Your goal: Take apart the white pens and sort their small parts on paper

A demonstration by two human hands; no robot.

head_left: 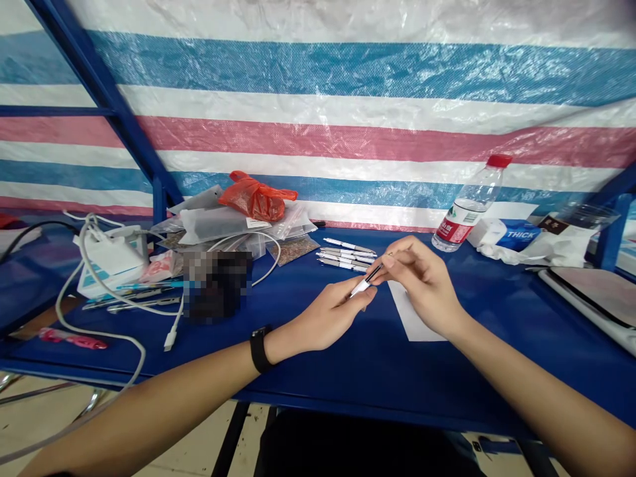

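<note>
In the head view, my left hand (332, 311) is closed around the white barrel of a pen (361, 286), which tilts up to the right. A thin dark section shows at the pen's upper end. At that end my right hand (422, 278) pinches a small pen part between thumb and index finger; its exact kind is too small to tell. Just behind my hands lies a group of several white and silver pens (348, 254), side by side. A white sheet of paper (415, 321) lies partly under my right hand.
On the left are white cables (142, 351), more pens (144, 299), a pink pen (74, 338) and a pixelated dark object (218, 285). Plastic bags and a red bag (258, 197) lie behind. A water bottle (470, 209), tissue pack (511, 233) and flat scale-like device (596, 298) are right.
</note>
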